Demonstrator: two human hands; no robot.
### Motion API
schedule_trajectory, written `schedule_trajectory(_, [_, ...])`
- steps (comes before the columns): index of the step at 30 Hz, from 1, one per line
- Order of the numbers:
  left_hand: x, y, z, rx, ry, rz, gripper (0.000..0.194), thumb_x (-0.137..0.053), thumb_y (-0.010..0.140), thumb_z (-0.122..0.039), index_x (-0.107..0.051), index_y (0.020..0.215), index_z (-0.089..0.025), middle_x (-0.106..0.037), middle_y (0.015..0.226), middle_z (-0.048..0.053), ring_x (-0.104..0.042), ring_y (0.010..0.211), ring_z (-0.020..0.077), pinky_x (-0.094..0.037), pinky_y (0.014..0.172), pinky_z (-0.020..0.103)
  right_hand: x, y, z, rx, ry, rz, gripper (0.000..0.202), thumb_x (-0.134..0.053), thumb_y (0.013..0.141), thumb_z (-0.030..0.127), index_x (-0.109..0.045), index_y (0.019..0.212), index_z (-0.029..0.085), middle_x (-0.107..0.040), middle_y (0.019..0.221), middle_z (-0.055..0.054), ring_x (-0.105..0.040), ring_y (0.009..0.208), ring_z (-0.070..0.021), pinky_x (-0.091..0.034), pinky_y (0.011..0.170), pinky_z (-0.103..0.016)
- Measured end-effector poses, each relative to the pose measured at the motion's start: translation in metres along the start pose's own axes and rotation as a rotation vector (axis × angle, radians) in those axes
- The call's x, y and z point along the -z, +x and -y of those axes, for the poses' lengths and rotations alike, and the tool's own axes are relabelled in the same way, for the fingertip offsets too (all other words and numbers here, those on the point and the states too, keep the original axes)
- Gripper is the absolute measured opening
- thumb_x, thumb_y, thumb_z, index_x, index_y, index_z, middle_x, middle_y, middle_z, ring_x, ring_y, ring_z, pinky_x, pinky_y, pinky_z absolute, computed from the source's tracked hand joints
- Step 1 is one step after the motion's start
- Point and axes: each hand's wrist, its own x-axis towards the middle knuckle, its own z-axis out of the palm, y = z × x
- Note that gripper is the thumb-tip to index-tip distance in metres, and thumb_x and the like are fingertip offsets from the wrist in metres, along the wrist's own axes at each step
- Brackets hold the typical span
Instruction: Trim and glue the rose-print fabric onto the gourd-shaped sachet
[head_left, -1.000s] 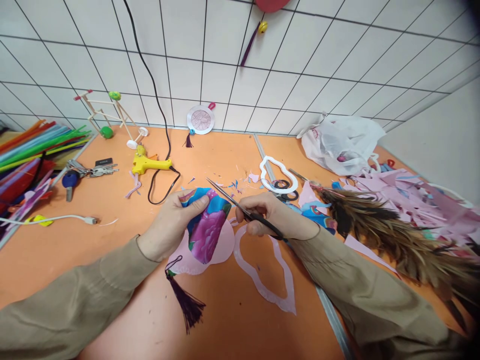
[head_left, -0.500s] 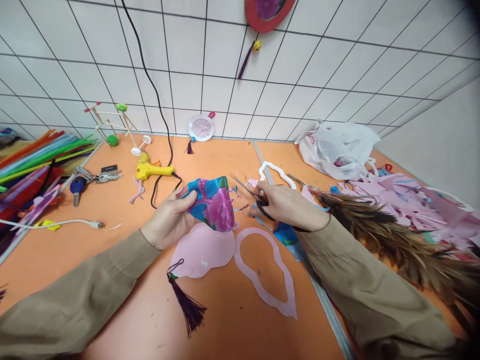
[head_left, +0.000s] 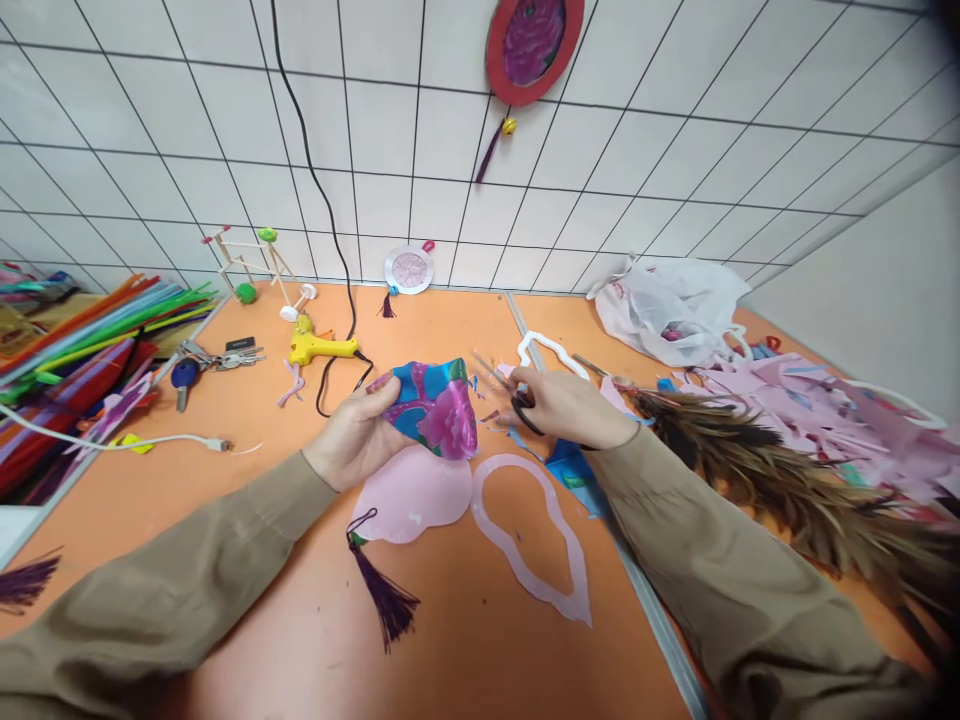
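Note:
My left hand (head_left: pixel 358 432) grips a blue and purple flowered cloth (head_left: pixel 435 408) between thumb and fingers, above a pink gourd-shaped piece (head_left: pixel 412 497). A pair of scissors (head_left: pixel 523 405) is in my right hand (head_left: pixel 562 405), its blades pointing up and left, beside the cloth and apart from it. Below lies a pale pink wavy outline frame (head_left: pixel 551 510). A dark purple tassel (head_left: pixel 382 595) hangs off the gourd-shaped piece's lower left edge. Another bit of blue cloth (head_left: pixel 574 470) is partly under my right forearm.
A yellow glue gun (head_left: pixel 322 347) with a black cord, keys (head_left: pixel 184 378) and coloured pipe cleaners (head_left: pixel 112 330) lie at the left. Behind my right hand is a white wavy frame (head_left: pixel 551 347). A plastic bag (head_left: pixel 671 305), brown feathers (head_left: pixel 780 470) and pink scraps (head_left: pixel 825 420) cover the right.
The whole view has shifted slightly. The cloth's lower right part has changed shape a little in my left hand. Both hands keep their hold.

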Motion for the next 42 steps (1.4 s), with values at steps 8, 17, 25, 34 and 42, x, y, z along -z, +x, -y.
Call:
schedule_trajectory(8, [-0.007,-0.007,0.007,0.020,0.304,-0.109,0.031,-0.083,0.069,-0.041,-0.069,0.072,-0.013,-0.069,0.066,0.003,-0.061,0.057,0.0124,-0.048,0.057,0.023,0.005,-0.006,0.015,0.204,1.017,0.115,0.051,-0.073,0.068,0.043,-0.052,0.108,0.018,-0.060,0.072,0.000,-0.063,0.067,-0.0182,-0.048,0.064,-0.031])
schedule_trajectory(17, [-0.007,0.000,-0.005,-0.104,0.177,-0.389,0.009,-0.076,0.071,-0.007,-0.070,0.077,-0.011,-0.070,0.071,0.002,-0.064,0.060,0.0102,-0.053,0.060,0.020,-0.010,0.001,0.006,0.018,0.124,-0.028,0.042,-0.073,0.075,0.042,-0.057,0.106,0.019,-0.065,0.078,-0.004,-0.061,0.073,-0.0212,-0.034,0.059,-0.028])
schedule_trajectory(25, [-0.016,-0.006,-0.014,-0.095,0.186,-0.444,0.013,-0.072,0.070,0.000,-0.067,0.076,-0.011,-0.070,0.070,0.002,-0.066,0.058,0.0111,-0.056,0.060,0.022,-0.016,0.006,-0.001,0.039,-0.196,0.033,0.041,-0.072,0.077,0.049,-0.060,0.103,0.020,-0.070,0.092,-0.011,-0.066,0.082,-0.0278,-0.033,0.060,-0.030])
schedule_trajectory(34, [0.003,-0.049,0.007,0.180,0.415,-0.440,0.025,-0.086,0.062,-0.018,-0.068,0.079,-0.012,-0.069,0.068,0.003,-0.064,0.058,0.0132,-0.051,0.058,0.023,-0.013,0.003,-0.001,0.065,-0.238,0.035,0.036,-0.071,0.079,0.044,-0.063,0.104,0.019,-0.072,0.094,-0.012,-0.066,0.087,-0.0283,-0.033,0.061,-0.030])
schedule_trajectory(42, [0.000,-0.080,0.025,0.326,0.529,-0.175,0.021,-0.082,0.068,-0.028,-0.066,0.074,-0.015,-0.065,0.069,0.001,-0.060,0.063,0.0130,-0.046,0.061,0.023,-0.012,0.003,0.003,0.047,-0.206,0.020,0.043,-0.070,0.077,0.056,-0.064,0.101,0.020,-0.073,0.090,-0.011,-0.067,0.085,-0.0308,-0.032,0.060,-0.031])
